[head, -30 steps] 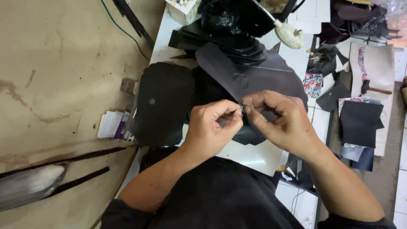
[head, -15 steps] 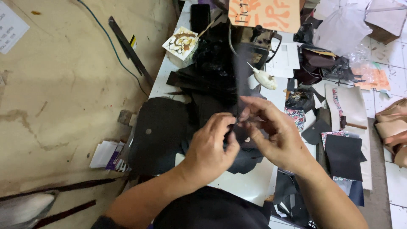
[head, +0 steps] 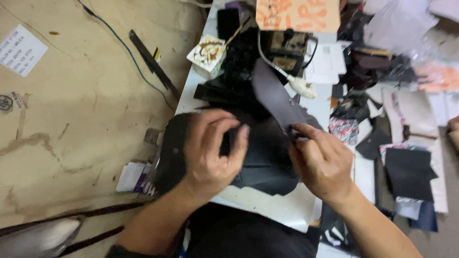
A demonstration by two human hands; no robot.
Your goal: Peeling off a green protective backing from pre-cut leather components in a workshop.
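On the white worktable [head: 277, 210] lies a pile of dark leather pieces [head: 267, 157]. My right hand [head: 322, 160] pinches the lower edge of a long dark grey leather piece [head: 272, 93] that stands up from the pile toward the sewing machine. My left hand [head: 213, 150] hovers over the black pieces to the left with fingers curled and slightly apart, and whether it touches them I cannot tell. A rounded black leather panel [head: 169, 153] hangs over the table's left edge beside that hand.
A black sewing machine [head: 282, 45] with a bent-neck lamp [head: 301, 86] stands at the back. A small patterned box [head: 209, 53] sits at the back left. Leather scraps, paper and a patterned cloth [head: 343, 129] cover the right side. A brown wall panel [head: 71, 119] runs along the left.
My hands, pinched together on the piece a second ago, have separated. The left has let go and moved left. The right still holds the grey piece. The camera view has shifted up.
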